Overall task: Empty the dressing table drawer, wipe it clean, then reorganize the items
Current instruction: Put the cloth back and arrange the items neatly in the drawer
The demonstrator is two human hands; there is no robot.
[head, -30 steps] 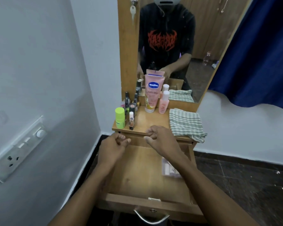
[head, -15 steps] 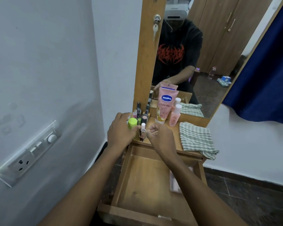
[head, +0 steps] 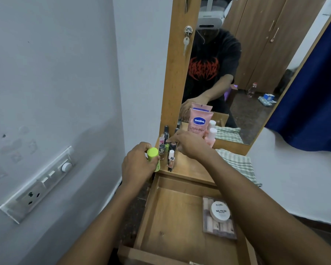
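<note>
Though half-hidden, bottle (head: pixel 152 153) in left grip (head: pixel 139 166).

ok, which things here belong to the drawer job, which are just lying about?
Job: drawer, nail polish pack inside it, green bottle gripped by left hand, small bottles by right hand, Vaseline tube, checked cloth.
Background: switch panel, key, blue curtain.

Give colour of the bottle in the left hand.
The bottle is lime green; the head view shows it best.
</note>
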